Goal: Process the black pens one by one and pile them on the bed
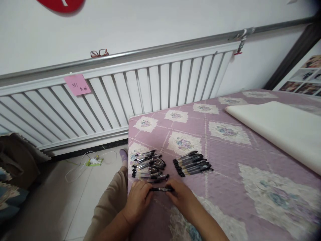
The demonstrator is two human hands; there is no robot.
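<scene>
A black pen [162, 189] lies level between my two hands, just above or on the purple patterned cover. My left hand [138, 197] pinches its left end, and my right hand [181, 196] closes on the right end. Right in front of my left hand is a loose pile of several clear-barrelled pens [147, 165] with black caps, pointing various ways. Farther right, beyond my right hand, a neater row of similar pens [192, 163] lies side by side. My fingers cover both ends of the held pen.
The purple floral cover [185, 125] spreads over the bed or table, with a large cream sheet [281, 124] at right. A white radiator [150, 87] bearing a pink note [77, 84] runs along the wall. Glasses [99, 53] rest on the pipe. A power strip [94, 162] is on the floor.
</scene>
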